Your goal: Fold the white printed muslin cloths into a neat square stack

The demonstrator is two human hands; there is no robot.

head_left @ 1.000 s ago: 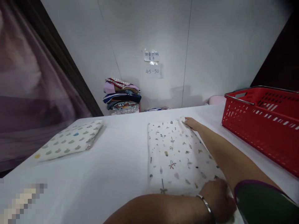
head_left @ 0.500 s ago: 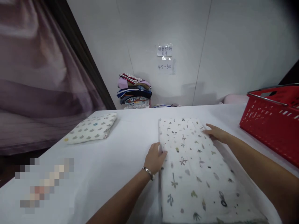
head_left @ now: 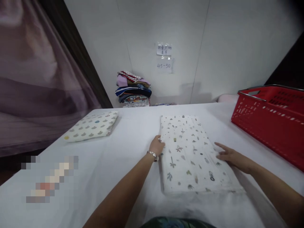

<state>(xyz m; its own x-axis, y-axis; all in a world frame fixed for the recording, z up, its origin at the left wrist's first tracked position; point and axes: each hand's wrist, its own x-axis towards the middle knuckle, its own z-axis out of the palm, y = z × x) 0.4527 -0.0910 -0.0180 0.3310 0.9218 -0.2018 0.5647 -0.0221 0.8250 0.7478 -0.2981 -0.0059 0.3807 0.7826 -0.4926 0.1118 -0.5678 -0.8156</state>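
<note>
Moved since half a second ago: the right hand [head_left: 230, 157] has come from near the far right corner of the white printed cloth [head_left: 194, 161] back to the middle of its right edge; the left hand [head_left: 156, 146] has stayed on the left edge, and the cloth's near edge is now in view.
Wall: pale panels [head_left: 218, 41] behind everything.
Desk: white-covered desk [head_left: 106, 180], carrying both cloths and the basket.
Curtain: purplish drape [head_left: 35, 98] along the left.
Basket: red basket [head_left: 268, 126] with metal handles, on the right side, well apart from the white printed cloth.
White printed cloth: lying flat in a folded rectangle between the hands, long sides running away from the person.
Cream cloth: folded cloth with grey motifs [head_left: 91, 127], at the far left of the desk.
Stack: folded fabrics [head_left: 133, 90] beyond the far edge.
Right arm: reaching in from the lower right, wrist low, palm down.
Right fingers: spread, forefinger stretched out just beside the edge, others at the cloth.
Left arm: angled up from bottom centre, hand at the left edge.
Left fingers: thumb over the edge, forefinger parted from it; the rest hidden, so I cannot tell whether they pinch.
Bracelet: silver band [head_left: 153, 155] on the left wrist.
</note>
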